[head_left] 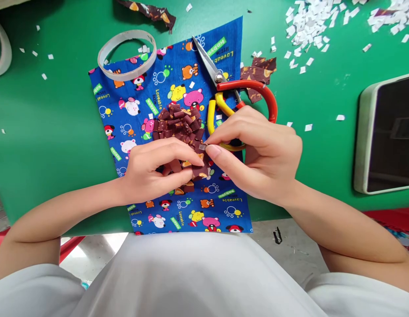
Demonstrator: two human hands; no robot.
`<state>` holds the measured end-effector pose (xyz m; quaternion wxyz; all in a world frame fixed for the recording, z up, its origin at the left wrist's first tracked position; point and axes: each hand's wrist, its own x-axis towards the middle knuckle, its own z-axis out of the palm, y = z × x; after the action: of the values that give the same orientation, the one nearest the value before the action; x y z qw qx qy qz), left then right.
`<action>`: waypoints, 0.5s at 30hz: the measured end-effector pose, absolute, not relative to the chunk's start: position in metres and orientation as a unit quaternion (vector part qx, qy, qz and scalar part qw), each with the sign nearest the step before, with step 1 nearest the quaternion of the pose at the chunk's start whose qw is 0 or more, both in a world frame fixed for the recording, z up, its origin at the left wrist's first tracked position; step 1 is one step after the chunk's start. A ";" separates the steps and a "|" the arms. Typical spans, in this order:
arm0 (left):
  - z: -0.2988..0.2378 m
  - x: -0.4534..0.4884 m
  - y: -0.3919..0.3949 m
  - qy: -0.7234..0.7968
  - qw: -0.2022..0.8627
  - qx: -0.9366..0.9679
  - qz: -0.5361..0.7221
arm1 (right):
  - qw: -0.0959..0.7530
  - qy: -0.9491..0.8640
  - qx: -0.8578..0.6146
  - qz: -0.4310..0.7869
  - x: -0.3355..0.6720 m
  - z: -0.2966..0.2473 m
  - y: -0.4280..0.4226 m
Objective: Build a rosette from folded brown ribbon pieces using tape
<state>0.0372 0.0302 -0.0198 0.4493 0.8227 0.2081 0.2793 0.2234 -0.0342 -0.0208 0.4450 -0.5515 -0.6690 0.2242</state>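
My left hand is closed, thumb and forefinger pinching a dark brown patterned fabric piece with orange spots. Thumb and forefinger of my right hand pinch a small greyish tab just above that piece. Beneath and beyond my left fingers lies a heap of small brown fabric pieces, on a blue cloth printed with cartoon animals. Scissors with red and yellow handles lie on the cloth by my right knuckles, blades pointing away and partly apart; my hand hides part of the handles.
A roll of tape rests at the cloth's far left corner. Brown scraps lie beyond the scissors, and another strip is at the back. Small white paper bits cover the far right of the green table. A dark-screened device stands at right.
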 end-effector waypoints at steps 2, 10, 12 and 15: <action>-0.019 0.038 0.031 0.204 0.455 0.820 0.282 | 0.442 -0.670 -0.551 0.229 0.224 -0.020 -0.034; -0.020 0.038 0.031 0.224 0.462 0.809 0.284 | 0.485 -0.686 -0.518 0.160 0.219 -0.027 -0.034; -0.020 0.038 0.031 0.236 0.461 0.808 0.280 | 0.489 -0.697 -0.508 0.134 0.219 -0.029 -0.034; -0.020 0.037 0.031 0.242 0.466 0.801 0.288 | 0.470 -0.719 -0.500 0.113 0.221 -0.027 -0.034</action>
<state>0.0372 0.0309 -0.0202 0.4656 0.8011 0.2422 0.2876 0.2210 -0.0342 -0.0275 0.4701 -0.4999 -0.7186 0.1126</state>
